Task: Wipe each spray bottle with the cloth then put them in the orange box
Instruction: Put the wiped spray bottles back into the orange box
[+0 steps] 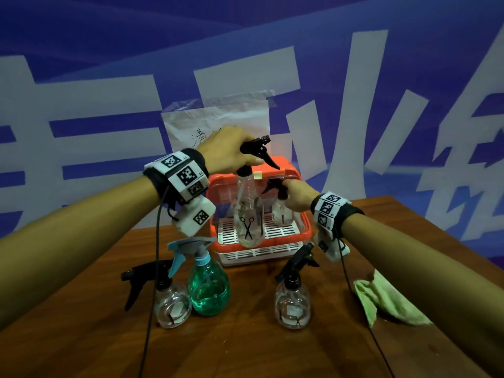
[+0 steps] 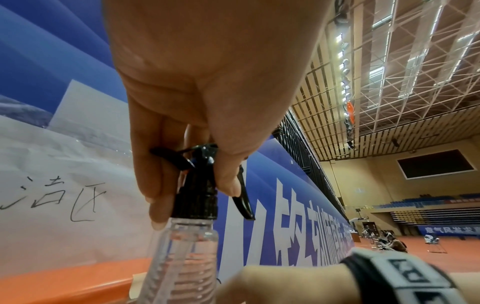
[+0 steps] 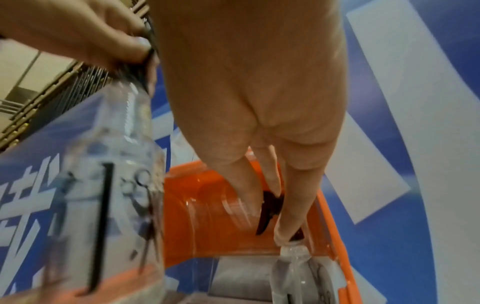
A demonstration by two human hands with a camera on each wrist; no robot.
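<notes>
My left hand grips the black spray head of a tall clear spray bottle printed with scissors. The bottle hangs upright over the left half of the open orange box, its base close to the white slatted floor. My right hand pinches the black head of a small round clear bottle standing in the box's right half. The tall bottle fills the left of the right wrist view. The green cloth lies crumpled on the table under my right forearm.
Three spray bottles stand on the wooden table in front of the box: a small clear one, a green one with a blue head and another small clear one. A blue banner wall rises behind the box.
</notes>
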